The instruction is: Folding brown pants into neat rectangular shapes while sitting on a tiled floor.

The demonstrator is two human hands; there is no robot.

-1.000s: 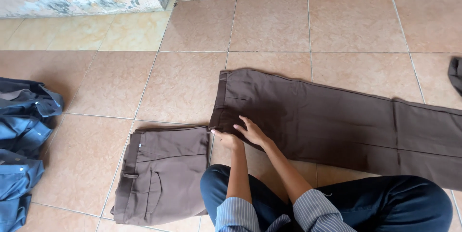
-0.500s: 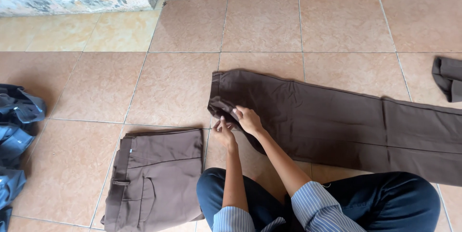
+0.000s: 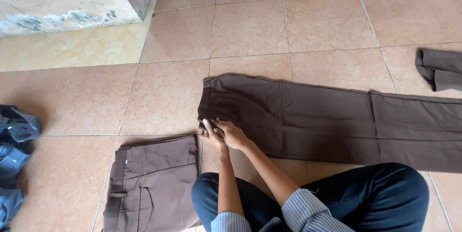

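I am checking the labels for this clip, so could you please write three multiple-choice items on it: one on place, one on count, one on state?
1. Where are both hands?
A. on the blue clothes
B. at the waist end of the long brown trousers
C. on the knees

2. How many brown garments show?
A. one
B. three
C. five

3. The long trousers lie
A. flat on the tiles
B. rolled up
C. hung up

Answers:
B, the left hand and right hand rest on the long brown trousers.
B, with the folded trousers and dark piece.
A, spread on the floor.
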